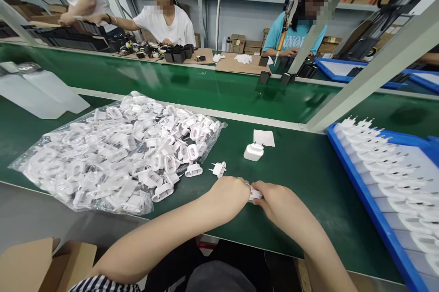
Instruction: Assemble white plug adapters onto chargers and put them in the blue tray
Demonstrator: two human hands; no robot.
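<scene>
My left hand (229, 195) and my right hand (277, 200) meet over the green mat near the front edge, both closed on a small white plug part (255, 194) that shows only between them. Just beyond lie two loose white plug pieces (219, 169), (194, 171). A white charger body (254, 151) sits farther back, next to a white paper square (264, 138). A clear plastic bag (103, 164) holding several white plug pieces spreads over the left of the mat.
A blue tray (373, 219) with rows of white chargers stands at the right. A slanted metal frame post (373, 72) crosses above it. Beyond lies a green conveyor belt (192, 86), with three people working at the far side. Cardboard (30, 264) sits at lower left.
</scene>
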